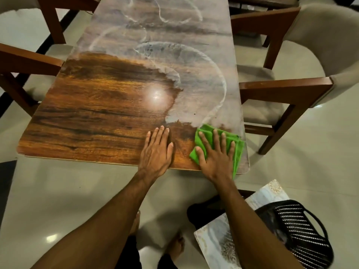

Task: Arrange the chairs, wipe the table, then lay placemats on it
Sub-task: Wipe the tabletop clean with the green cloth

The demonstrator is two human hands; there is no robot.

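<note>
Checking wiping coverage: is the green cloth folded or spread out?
Folded: the green cloth shows stacked layers along its right edge, under the flat right hand.

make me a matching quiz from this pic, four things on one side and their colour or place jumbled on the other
Things:
1 cloth
2 left hand
3 placemat
4 basket

Colour or place:
a black, slotted
b flat on the bare table
c green, under the right hand
d pale, patterned, partly hidden by the basket

Pairs: 1-c, 2-b, 3-d, 4-a
</note>
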